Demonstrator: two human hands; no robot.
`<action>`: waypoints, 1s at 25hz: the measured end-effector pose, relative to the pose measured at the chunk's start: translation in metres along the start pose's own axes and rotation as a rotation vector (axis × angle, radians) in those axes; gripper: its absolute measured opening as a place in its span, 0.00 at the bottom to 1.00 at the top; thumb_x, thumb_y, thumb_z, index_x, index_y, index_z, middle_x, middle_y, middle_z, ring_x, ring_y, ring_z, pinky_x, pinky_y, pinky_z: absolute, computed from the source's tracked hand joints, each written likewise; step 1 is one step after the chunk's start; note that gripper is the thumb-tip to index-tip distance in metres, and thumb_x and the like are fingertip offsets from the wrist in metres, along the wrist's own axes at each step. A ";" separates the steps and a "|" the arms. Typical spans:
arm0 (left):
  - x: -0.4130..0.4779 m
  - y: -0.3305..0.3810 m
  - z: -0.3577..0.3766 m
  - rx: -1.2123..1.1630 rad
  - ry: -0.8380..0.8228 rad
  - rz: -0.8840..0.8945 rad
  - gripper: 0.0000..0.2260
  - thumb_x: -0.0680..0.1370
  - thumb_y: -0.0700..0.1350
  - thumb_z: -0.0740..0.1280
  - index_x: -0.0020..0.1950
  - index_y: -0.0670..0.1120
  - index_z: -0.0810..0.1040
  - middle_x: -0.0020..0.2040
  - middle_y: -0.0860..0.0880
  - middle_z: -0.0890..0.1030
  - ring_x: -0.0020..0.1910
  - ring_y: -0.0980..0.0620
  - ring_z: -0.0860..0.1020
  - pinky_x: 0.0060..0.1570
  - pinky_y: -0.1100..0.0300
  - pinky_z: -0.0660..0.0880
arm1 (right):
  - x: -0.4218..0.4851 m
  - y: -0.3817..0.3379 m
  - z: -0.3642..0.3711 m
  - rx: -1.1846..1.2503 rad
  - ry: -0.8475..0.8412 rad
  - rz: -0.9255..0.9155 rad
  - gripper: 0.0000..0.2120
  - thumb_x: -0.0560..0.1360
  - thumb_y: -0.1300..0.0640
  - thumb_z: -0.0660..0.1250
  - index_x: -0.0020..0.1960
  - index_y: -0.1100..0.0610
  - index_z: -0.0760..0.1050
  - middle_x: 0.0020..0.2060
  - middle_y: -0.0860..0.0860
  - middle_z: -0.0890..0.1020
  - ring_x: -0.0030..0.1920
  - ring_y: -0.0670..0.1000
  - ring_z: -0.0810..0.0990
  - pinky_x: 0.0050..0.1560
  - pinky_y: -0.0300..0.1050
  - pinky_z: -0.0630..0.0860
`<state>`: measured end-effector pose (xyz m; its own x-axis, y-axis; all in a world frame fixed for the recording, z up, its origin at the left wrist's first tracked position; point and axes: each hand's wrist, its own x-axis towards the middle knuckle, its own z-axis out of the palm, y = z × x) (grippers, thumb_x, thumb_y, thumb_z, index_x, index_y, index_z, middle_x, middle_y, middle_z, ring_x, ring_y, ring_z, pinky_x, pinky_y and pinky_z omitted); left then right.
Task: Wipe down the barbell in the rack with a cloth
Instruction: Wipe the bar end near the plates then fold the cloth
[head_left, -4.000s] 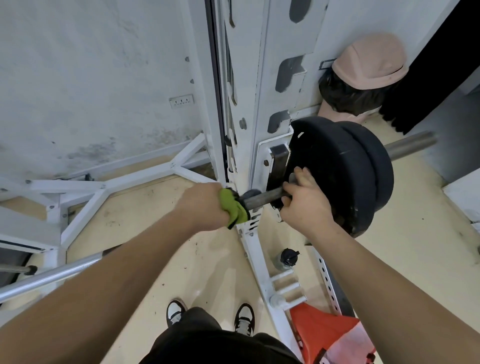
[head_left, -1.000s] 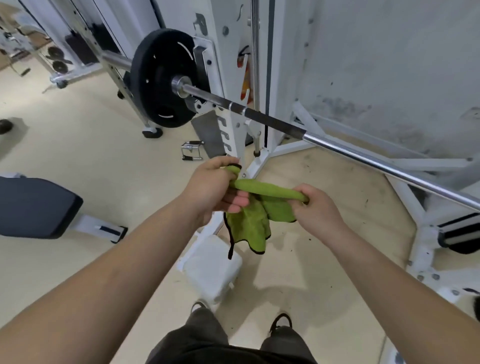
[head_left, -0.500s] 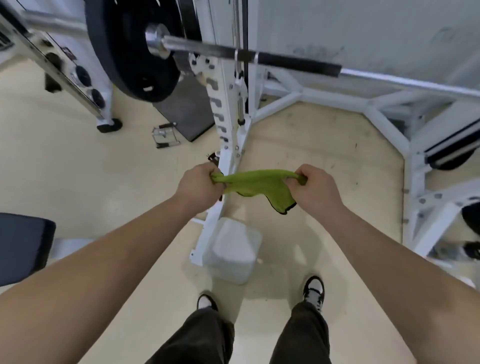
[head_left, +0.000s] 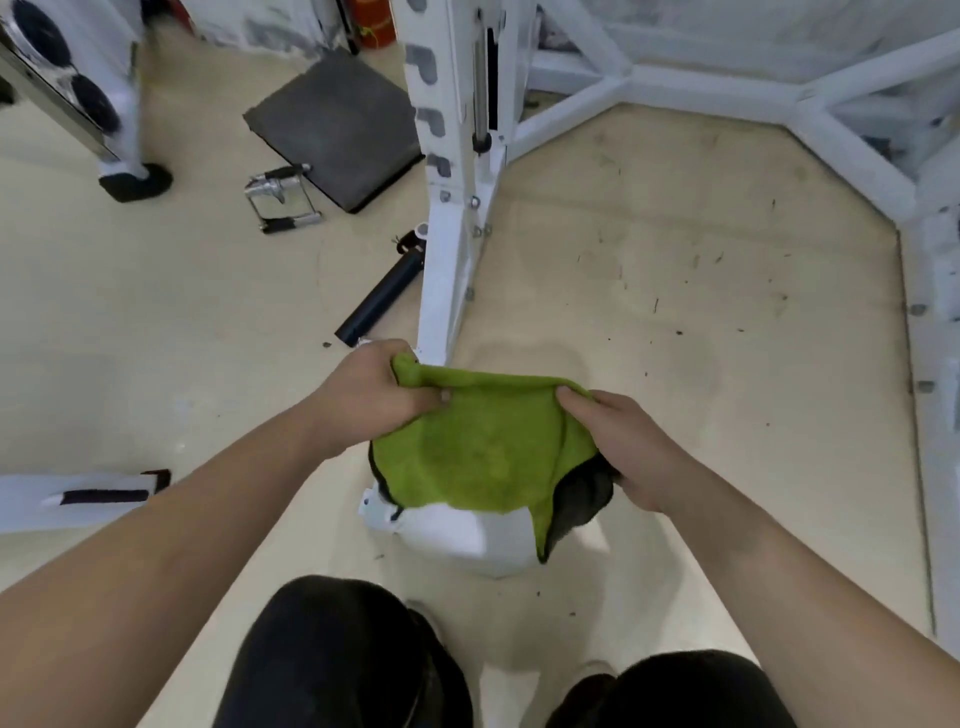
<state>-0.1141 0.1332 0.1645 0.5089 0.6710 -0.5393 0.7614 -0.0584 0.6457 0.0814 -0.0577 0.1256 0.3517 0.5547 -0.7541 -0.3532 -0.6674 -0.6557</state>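
Fingers (head_left: 574, 399) clamped on the top edge of the green cloth (head_left: 478, 452), left hand (head_left: 371, 397) pinching one corner and right hand (head_left: 631, 457) the other, spread wide between them over the white foot of the rack (head_left: 452, 249). Looks like the turn-to-a-clean-side step, so next up probably means bunching it into one hand and reaching up. No barbell in view at all, guessing overhead on the rack and well apart from the fingers.

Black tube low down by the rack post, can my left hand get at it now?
Probably, once freed: nothing lies between the left hand and the tube, but it grips the green cloth, as does the right hand.
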 end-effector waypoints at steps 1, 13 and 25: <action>0.020 -0.013 0.012 -0.032 -0.032 0.006 0.14 0.72 0.48 0.79 0.47 0.42 0.79 0.41 0.49 0.83 0.40 0.52 0.82 0.38 0.59 0.78 | 0.024 0.013 0.000 -0.018 0.010 0.006 0.20 0.78 0.41 0.68 0.55 0.57 0.81 0.49 0.54 0.87 0.50 0.55 0.86 0.56 0.53 0.82; 0.172 -0.137 0.103 0.196 0.133 0.293 0.10 0.73 0.45 0.78 0.47 0.50 0.77 0.37 0.52 0.77 0.32 0.55 0.74 0.33 0.59 0.72 | 0.186 0.111 0.011 -0.510 0.423 -0.491 0.11 0.73 0.46 0.75 0.40 0.50 0.77 0.34 0.47 0.80 0.36 0.47 0.78 0.36 0.44 0.73; 0.123 -0.178 0.109 0.705 -0.538 -0.002 0.20 0.64 0.59 0.82 0.46 0.53 0.79 0.42 0.53 0.82 0.42 0.52 0.81 0.41 0.59 0.77 | 0.164 0.131 -0.003 -1.130 -0.451 -0.121 0.11 0.66 0.44 0.78 0.47 0.45 0.84 0.39 0.39 0.84 0.41 0.38 0.81 0.46 0.39 0.78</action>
<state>-0.1437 0.1453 -0.0760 0.4922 0.2436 -0.8357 0.7424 -0.6187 0.2569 0.0954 -0.0555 -0.0841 -0.0817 0.6161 -0.7834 0.6916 -0.5309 -0.4897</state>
